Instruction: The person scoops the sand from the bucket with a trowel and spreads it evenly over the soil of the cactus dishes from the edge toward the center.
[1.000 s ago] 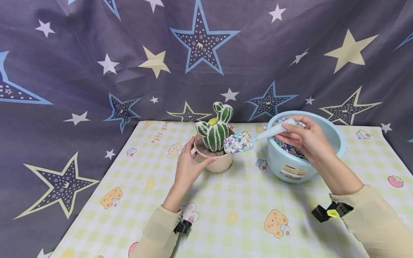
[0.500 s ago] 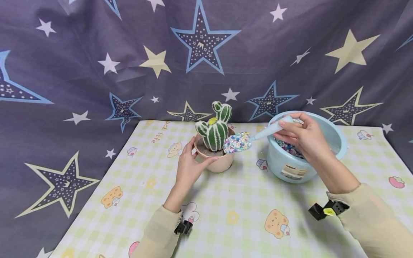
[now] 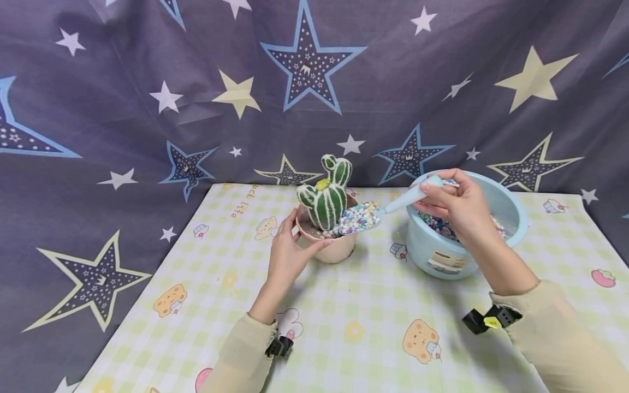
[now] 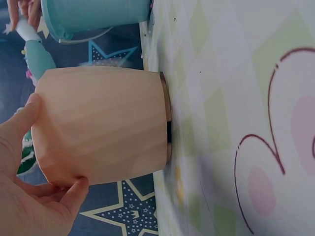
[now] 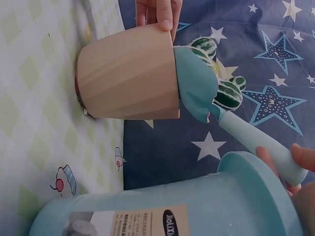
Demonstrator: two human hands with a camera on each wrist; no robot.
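Observation:
A green cactus with white woolly ridges and a yellow flower (image 3: pixel 325 203) stands in a pinkish-beige pot (image 3: pixel 334 252) with brown soil. My left hand (image 3: pixel 291 248) grips the pot's rim from the left, thumb along the front, fingers behind. My right hand (image 3: pixel 459 204) holds the handle of a light blue scoop (image 3: pixel 408 197) heaped with multicoloured pebbles (image 3: pixel 361 216). The scoop's tip lies over the pot's right rim, and some pebbles rest on the soil before the cactus. In the right wrist view the scoop's blade (image 5: pixel 197 83) tilts against the pot's mouth.
A light blue bucket (image 3: pixel 437 256) with more pebbles stands right of the pot, below my right hand. A checked cloth (image 3: pixel 354 305) with cartoon prints covers the table. A dark star-patterned curtain (image 3: pixel 196 109) hangs behind the table.
The scoop has shifted slightly left and tipped toward the pot. Pebbles have slid from its tip onto the soil. My left hand stays on the pot; the cactus leans slightly further left.

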